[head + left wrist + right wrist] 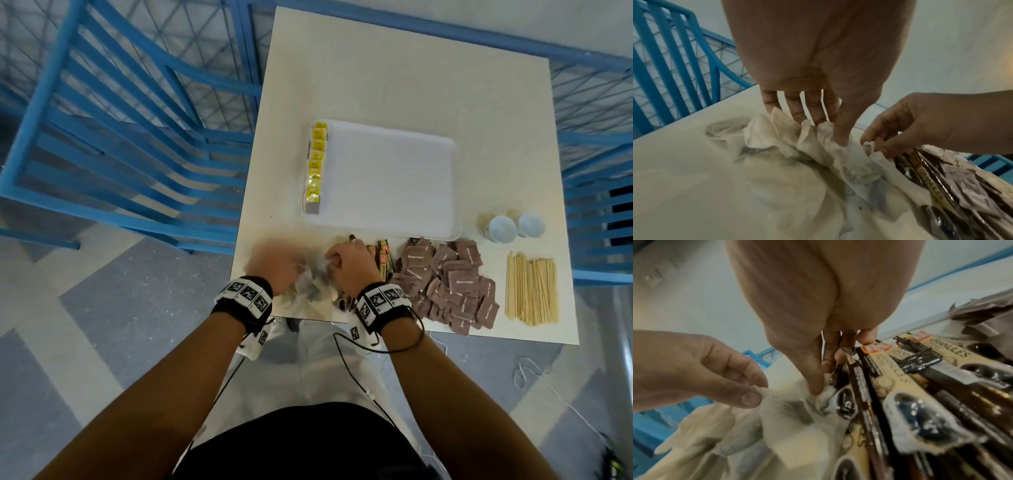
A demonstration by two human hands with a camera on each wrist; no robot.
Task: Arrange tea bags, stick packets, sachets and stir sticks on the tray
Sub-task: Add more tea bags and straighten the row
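A loose pile of white paper tea bags (308,291) lies at the table's front left. My left hand (277,270) pinches the corner of one tea bag (766,392) between thumb and forefinger. My right hand (346,263) pinches another tea bag (872,146) beside the stick packets (383,260). The white tray (387,178) sits mid-table with a row of yellow-tagged tea bags (317,161) along its left edge. Brown sugar sachets (448,281) and wooden stir sticks (531,287) lie to the right.
Two small white cups (501,228) stand right of the tray. Blue slatted chairs (120,137) flank the table on the left and right. The table's front edge (308,317) runs just under my wrists. Cables hang from both wristbands.
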